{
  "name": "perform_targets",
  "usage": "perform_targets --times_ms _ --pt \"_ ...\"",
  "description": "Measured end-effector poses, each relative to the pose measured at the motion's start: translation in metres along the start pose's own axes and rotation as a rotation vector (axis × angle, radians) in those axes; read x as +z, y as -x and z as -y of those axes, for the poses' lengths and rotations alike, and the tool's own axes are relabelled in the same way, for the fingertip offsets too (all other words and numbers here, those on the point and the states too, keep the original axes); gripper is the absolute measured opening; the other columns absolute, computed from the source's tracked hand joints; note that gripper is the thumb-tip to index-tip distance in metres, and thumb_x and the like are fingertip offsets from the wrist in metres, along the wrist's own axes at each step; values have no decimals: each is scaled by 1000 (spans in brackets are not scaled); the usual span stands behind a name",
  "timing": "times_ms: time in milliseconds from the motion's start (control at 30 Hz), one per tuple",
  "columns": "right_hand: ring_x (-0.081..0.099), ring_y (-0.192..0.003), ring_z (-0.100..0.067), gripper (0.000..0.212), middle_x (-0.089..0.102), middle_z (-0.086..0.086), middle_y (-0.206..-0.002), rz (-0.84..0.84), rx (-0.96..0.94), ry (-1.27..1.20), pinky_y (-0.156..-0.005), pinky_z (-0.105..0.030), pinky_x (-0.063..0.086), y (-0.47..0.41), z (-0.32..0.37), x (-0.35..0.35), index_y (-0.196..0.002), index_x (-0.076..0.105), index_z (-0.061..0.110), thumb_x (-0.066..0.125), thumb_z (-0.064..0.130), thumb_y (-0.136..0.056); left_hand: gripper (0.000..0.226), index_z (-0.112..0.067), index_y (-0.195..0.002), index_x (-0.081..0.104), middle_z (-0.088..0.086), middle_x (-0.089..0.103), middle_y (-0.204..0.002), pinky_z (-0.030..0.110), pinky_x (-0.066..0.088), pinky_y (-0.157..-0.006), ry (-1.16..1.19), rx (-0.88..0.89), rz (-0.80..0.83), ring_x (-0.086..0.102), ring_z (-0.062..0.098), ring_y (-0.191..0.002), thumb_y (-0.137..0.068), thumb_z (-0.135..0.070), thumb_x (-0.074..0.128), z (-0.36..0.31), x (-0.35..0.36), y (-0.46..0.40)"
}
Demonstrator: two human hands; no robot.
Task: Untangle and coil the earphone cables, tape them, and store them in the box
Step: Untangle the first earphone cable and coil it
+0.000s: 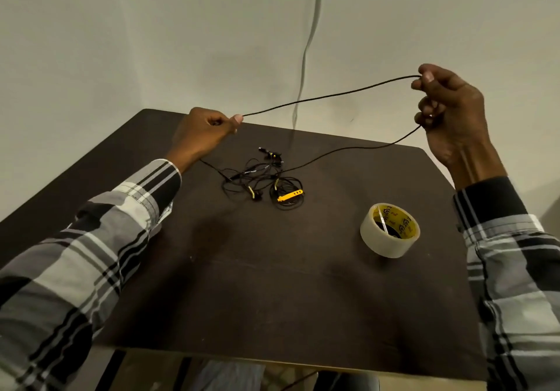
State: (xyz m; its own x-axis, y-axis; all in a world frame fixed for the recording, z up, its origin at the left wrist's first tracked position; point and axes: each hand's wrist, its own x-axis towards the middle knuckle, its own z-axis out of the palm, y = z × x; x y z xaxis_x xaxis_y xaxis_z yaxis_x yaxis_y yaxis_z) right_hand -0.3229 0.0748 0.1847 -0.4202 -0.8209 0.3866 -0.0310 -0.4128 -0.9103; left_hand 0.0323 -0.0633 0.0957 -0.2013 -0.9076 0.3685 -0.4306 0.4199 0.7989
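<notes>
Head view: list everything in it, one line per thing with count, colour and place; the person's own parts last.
table: one, dark brown, fills the lower middle.
cable: one, black, stretched in the air between both hands, trailing down to the tangle.
tangle of earphone cables: one heap, black with yellow parts, mid-table.
tape roll: one, clear with a yellow core, right of the tangle.
wall cord: one, grey, hanging down the wall behind.
sleeves: two, grey-black-white check, lower corners.
left hand: grip pinches the cable.
right hand: grip pinches the cable, raised higher.

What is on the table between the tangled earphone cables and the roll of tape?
Nothing: in the head view only bare dark table lies between the tangled earphone cables and the tape roll.
</notes>
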Motion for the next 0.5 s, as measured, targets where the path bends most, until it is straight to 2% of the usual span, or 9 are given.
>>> perform_targets --times_ms 67,133,200,267,333,400,433,500 --pt "41 -56 -9 13 72 3 -91 44 -14 75 -55 -21 31 3 0 10 -105 72 18 68 21 -92 33 -22 -96 76 -3 73 -94 38 52 -88 -95 -41 56 66 17 -97 -86 -52 66 0 2 3" --pt "42 -55 -10 13 75 1 -91 124 -27 180 -54 -22 34 8 -2 24 -104 73 16 69 18 -92 38 -20 -117 69 -2 69 -107 34 50 -89 -117 -38 124 64 17 -106 -88 -44 68 -9 7 5" --pt "42 -54 -12 11 77 -2 -88 227 -43 264 -53 -23 34 14 -4 42 -101 74 14 70 15 -90 53 -20 -133 58 -3 66 -120 27 45 -95 -43 33 187 59 9 -116 -87 -44 68 -31 16 9" --pt "43 -53 -13 11 78 -5 -86 320 -58 297 -51 -22 34 18 -4 62 -99 74 11 72 14 -89 60 -21 -136 55 -8 65 -124 29 44 -104 87 150 233 56 2 -122 -85 -48 70 -60 25 14" --pt "43 -54 -15 12 77 -7 -85 385 -76 304 -50 -21 35 21 -3 80 -99 74 9 74 13 -88 45 -20 -125 65 -9 72 -111 37 50 -102 159 264 247 64 6 -112 -87 -43 70 -85 33 18" --pt "44 -53 -15 13 77 -7 -81 400 -96 317 -49 -21 36 22 -1 90 -98 74 8 75 13 -87 21 -15 -102 75 -1 74 -83 47 57 -84 189 346 220 71 27 -83 -93 -32 65 -103 32 21" --pt "45 -53 -15 13 77 -6 -80 397 -103 325 -49 -21 36 21 0 91 -98 74 7 75 13 -86 18 -12 -95 75 3 70 -72 47 56 -75 240 357 188 68 29 -69 -95 -25 62 -107 28 21" --pt "46 -54 -16 12 77 -4 -76 386 -110 338 -51 -22 36 19 3 87 -97 74 8 75 14 -87 18 -8 -90 73 2 59 -64 41 56 -69 368 329 79 58 13 -58 -97 -14 58 -104 17 20"
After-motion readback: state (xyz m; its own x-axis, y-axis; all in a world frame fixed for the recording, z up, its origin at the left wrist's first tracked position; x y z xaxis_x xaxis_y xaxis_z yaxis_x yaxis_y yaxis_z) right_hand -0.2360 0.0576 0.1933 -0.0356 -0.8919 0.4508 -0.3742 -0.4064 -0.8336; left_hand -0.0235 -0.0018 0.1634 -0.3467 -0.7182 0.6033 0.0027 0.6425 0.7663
